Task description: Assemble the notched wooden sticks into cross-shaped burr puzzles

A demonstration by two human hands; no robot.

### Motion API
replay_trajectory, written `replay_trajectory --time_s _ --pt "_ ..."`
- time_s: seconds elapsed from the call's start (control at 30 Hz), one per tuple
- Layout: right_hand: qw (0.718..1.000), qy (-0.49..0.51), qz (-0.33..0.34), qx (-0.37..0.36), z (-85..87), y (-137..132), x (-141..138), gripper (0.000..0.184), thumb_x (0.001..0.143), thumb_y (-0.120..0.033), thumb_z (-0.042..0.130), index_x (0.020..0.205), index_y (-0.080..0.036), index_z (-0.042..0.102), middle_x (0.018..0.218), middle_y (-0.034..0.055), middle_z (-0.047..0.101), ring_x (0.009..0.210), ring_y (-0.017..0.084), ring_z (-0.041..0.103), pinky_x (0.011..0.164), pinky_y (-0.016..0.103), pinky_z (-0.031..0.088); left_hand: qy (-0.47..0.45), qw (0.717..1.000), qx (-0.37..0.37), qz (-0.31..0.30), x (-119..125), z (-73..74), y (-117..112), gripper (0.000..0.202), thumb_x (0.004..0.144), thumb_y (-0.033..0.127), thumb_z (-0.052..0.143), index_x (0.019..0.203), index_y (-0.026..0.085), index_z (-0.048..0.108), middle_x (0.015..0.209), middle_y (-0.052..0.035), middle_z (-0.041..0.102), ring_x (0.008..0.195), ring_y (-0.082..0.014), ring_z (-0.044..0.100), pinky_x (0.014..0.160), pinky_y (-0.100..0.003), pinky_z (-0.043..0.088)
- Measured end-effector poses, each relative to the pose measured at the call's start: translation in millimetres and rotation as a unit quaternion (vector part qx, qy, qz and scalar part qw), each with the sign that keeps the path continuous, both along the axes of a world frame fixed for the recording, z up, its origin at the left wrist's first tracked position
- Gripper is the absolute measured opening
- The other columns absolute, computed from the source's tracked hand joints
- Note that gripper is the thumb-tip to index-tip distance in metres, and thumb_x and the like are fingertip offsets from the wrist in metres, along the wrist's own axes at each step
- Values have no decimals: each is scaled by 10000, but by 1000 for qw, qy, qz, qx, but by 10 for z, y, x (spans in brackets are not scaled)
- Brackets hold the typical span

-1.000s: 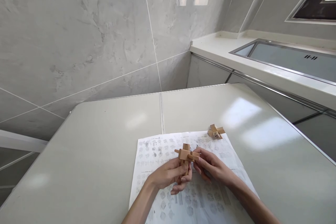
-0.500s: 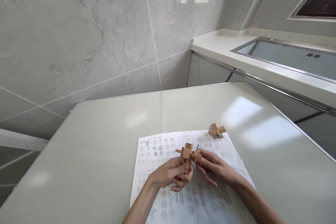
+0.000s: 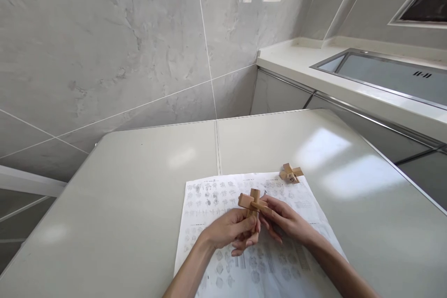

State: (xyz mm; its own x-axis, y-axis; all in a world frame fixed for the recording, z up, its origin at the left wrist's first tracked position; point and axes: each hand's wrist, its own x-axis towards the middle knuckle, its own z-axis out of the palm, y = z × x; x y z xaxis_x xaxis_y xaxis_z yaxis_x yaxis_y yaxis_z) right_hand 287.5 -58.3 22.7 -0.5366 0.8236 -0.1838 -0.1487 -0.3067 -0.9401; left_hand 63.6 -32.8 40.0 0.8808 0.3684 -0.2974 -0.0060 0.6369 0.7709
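Note:
A small wooden cross-shaped puzzle (image 3: 252,201) is held just above a printed sheet (image 3: 216,198). My left hand (image 3: 232,231) grips its lower stick from below, fingers curled. My right hand (image 3: 284,220) pinches the stick that points right. A second wooden cross puzzle (image 3: 290,173) lies on the table at the sheet's far right corner, apart from both hands.
The sheet lies on a pale grey table (image 3: 139,181) with a seam down its middle. A grey tiled wall (image 3: 122,46) stands behind. To the right runs a white counter (image 3: 296,63) with a steel sink (image 3: 387,74).
The puzzle has been turned a little in my hands, so its sticks point differently. Both hands keep their hold; the other puzzle has not moved.

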Motion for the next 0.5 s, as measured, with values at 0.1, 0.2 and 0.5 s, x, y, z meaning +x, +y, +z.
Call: replay_trajectory --time_s 0.1,0.2,0.5 --pt "1000 -1 -30 5 -5 16 -6 378 1064 -556 512 955 -197 559 790 -26 604 442 65 520 445 216 399 -7 999 -10 40 10 -6 2 440 981 587 621 1021 155 553 688 53 533 391 -22 334 364 -187 374" --pt "999 2 -36 -4 -20 20 3 365 1067 -546 510 973 -198 569 788 -22 608 445 70 518 452 222 405 -11 999 -19 34 4 0 8 434 979 580 629 1004 154 554 647 58 538 380 -26 335 359 -186 368" --pt "998 36 25 -43 -45 -5 53 352 1049 -544 554 1011 -195 580 735 -45 569 421 53 479 421 200 376 -48 998 -18 22 -7 -38 5 465 961 610 635 904 155 558 513 88 482 312 -32 299 298 -169 304"
